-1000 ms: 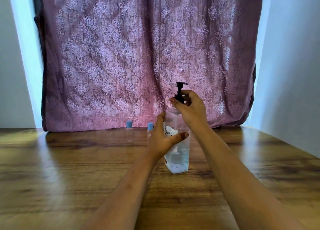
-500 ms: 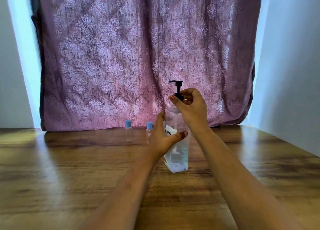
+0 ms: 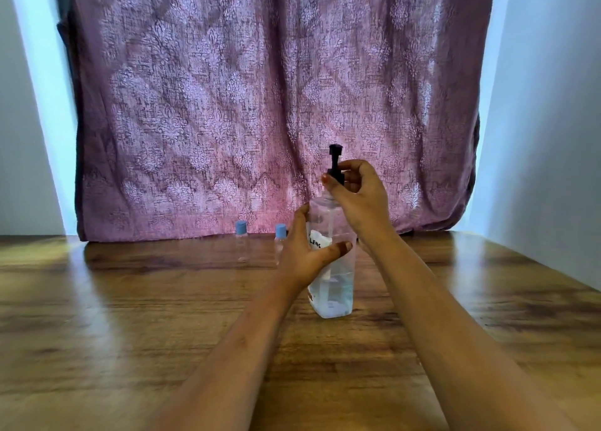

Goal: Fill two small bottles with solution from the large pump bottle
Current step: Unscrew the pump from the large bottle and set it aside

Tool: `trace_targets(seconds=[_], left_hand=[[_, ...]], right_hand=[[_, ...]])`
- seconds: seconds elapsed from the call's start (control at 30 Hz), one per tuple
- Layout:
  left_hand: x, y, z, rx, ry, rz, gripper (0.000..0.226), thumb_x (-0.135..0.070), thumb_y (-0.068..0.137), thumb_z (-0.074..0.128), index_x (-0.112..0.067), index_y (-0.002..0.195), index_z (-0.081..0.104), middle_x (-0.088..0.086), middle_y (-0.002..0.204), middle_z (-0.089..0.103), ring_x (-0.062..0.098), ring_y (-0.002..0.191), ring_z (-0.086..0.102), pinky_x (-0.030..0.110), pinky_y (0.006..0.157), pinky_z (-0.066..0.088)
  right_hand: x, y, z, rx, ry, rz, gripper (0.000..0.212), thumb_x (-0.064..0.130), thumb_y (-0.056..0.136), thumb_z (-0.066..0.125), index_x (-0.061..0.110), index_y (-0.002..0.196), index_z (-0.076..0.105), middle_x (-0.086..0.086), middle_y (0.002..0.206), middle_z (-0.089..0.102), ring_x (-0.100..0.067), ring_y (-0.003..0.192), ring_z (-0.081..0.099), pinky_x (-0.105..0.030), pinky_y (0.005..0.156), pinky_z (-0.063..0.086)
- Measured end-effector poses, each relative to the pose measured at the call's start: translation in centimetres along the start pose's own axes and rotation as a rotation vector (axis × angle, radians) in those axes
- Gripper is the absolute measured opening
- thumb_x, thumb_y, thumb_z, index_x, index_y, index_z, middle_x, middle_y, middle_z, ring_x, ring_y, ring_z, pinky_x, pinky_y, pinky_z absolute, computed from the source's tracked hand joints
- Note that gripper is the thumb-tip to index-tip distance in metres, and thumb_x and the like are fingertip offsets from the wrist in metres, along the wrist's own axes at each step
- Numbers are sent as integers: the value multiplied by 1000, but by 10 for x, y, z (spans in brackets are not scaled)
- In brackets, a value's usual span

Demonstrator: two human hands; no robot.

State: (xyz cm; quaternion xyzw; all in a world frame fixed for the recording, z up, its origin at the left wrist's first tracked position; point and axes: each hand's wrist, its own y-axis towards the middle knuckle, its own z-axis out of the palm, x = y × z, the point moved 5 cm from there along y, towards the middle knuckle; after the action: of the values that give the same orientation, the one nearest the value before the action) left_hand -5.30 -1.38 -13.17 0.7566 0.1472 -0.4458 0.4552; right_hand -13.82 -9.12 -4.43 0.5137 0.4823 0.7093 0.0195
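Pump bottle (image 3: pixel 333 287) upright on worktop (image 3: pixel 130 316), long axis vertical, nozzle direction unclear. Left hand (image 3: pixel 309 251) wrapped round body; right hand (image 3: pixel 356 193) pinching black pump collar (image 3: pixel 335 170). Judged clear stiff plastic, part-filled, moderately light, possibly slippery. Two capped small bottles (image 3: pixel 241 242) behind, untouched.

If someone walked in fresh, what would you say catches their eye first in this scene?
Probably the clear pump bottle at the table's centre: the left hand grips its body while the right hand pinches the black pump. Behind it hangs a purple patterned curtain, with two blue-capped small bottles standing at its foot.
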Motion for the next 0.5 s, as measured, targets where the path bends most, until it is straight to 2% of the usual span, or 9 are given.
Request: trace_targets(seconds=[0.13, 0.23, 0.3, 0.4, 0.5], left_hand=[[0, -1, -1, -3, 13, 1, 104, -67, 50, 77, -33, 136, 31, -3, 132, 54, 20, 120, 55, 49, 99, 47], [1, -1, 0, -6, 10, -8, 106, -71, 47, 76, -33, 135, 32, -2, 132, 54, 21, 121, 54, 49, 100, 46], [1, -1, -1, -7, 5, -8, 104, -71, 47, 76, -34, 134, 33, -2, 130, 55, 20, 120, 55, 49, 99, 47], [1, 0, -1, -5, 15, 1, 95, -65, 51, 78, -35, 131, 35, -3, 127, 56, 20, 117, 57, 49, 97, 48], [0, 0, 0, 3, 10, 5, 97, -66, 52, 77, -34, 133, 34, -3, 129, 56, 19, 119, 56, 49, 98, 47]], right_hand=[[4, 0, -2, 40, 42, 13, 13, 19, 94, 53, 25, 106, 51, -3, 95, 67, -14, 83, 58, -25, 71, 45], [5, 0, -1, 100, 23, -3, 14, 18, 96, 49, 25, 108, 51, -5, 102, 66, -14, 88, 59, -27, 78, 46], [5, -1, -1, 104, 40, -10, 14, 16, 97, 47, 25, 108, 50, 1, 97, 64, -10, 85, 58, -25, 77, 46], [5, 1, -2, 103, 97, 7, 15, 15, 96, 48, 23, 109, 50, 9, 94, 62, -2, 85, 58, -18, 78, 46], [3, 2, 1, 152, 102, 27, 23, 26, 88, 61, 21, 109, 54, 5, 103, 64, -9, 99, 61, -23, 88, 47]])
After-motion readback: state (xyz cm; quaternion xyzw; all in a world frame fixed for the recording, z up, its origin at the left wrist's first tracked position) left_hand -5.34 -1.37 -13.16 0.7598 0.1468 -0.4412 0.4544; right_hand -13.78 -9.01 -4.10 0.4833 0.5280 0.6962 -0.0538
